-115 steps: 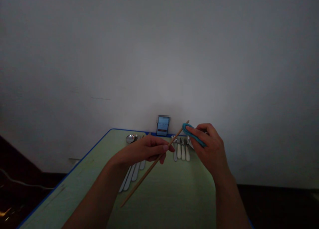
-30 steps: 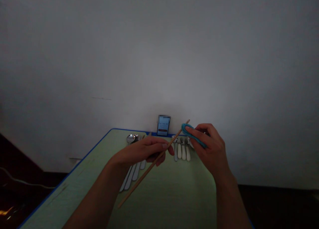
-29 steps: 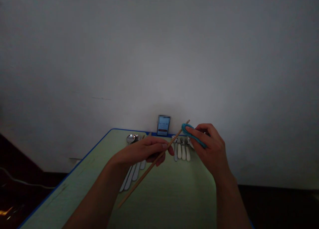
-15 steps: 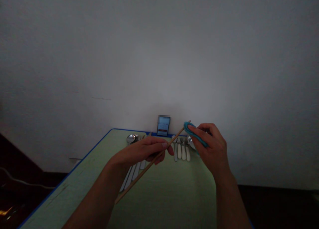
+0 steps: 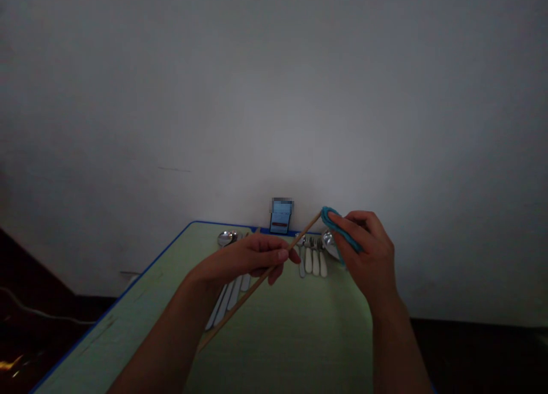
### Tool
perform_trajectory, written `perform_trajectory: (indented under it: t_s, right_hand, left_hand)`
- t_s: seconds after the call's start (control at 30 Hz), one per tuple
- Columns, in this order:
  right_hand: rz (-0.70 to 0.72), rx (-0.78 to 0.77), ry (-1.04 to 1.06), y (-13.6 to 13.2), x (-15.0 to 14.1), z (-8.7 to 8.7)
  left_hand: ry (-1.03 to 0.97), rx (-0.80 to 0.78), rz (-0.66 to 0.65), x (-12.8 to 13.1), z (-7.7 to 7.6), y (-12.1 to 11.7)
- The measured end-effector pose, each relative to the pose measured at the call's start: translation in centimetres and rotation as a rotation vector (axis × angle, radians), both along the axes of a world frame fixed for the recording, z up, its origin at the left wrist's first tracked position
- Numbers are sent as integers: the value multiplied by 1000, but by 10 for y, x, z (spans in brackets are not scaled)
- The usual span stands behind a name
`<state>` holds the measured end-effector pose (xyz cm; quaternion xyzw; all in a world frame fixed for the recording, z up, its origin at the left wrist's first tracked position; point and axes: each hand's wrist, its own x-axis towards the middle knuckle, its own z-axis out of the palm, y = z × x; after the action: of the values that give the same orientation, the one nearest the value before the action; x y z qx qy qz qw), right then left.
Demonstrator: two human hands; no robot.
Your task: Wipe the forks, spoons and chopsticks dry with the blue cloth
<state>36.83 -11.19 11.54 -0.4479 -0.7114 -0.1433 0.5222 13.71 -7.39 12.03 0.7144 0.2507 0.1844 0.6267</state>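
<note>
A long wooden chopstick (image 5: 252,290) slants above the table, its far end raised to the right. Around its middle my left hand (image 5: 257,258) is closed, with the thumb along the top. My right hand (image 5: 363,246) pinches a folded teal cloth (image 5: 342,232), which covers or touches the chopstick's upper tip. Behind and below my left hand lie several spoons (image 5: 225,238) and other long-handled cutlery (image 5: 222,308), partly hidden. Between the hands, several forks with white handles (image 5: 315,262) rest side by side. A shiny metal bowl-shaped piece (image 5: 329,241) shows behind the cloth, partly covered.
The pale green table (image 5: 274,342) has a blue edge and stands against a grey wall (image 5: 274,97). A phone (image 5: 279,220) leans upright at the table's back edge. At the lower left a white cable (image 5: 51,315) runs along the dark floor.
My right hand and the cloth have shifted slightly right, out to the chopstick's tip, which no longer pokes out beyond the cloth. My left hand has hardly moved.
</note>
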Motion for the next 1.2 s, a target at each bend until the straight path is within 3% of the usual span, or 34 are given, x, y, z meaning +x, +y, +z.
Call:
perform_trajectory:
  t_s: [0.23,0.67,1.2]
  right_hand:
    - [31,13,11,-1,-1,0]
    - [208,-98,-272,-5,-5,10]
    - [161,-102,-216,-3,-2,5]
  left_hand:
    - [-36,5,33,3,1,1]
    - [-79,34,40,11,5,1]
    - [-64,18,15,9,5,-1]
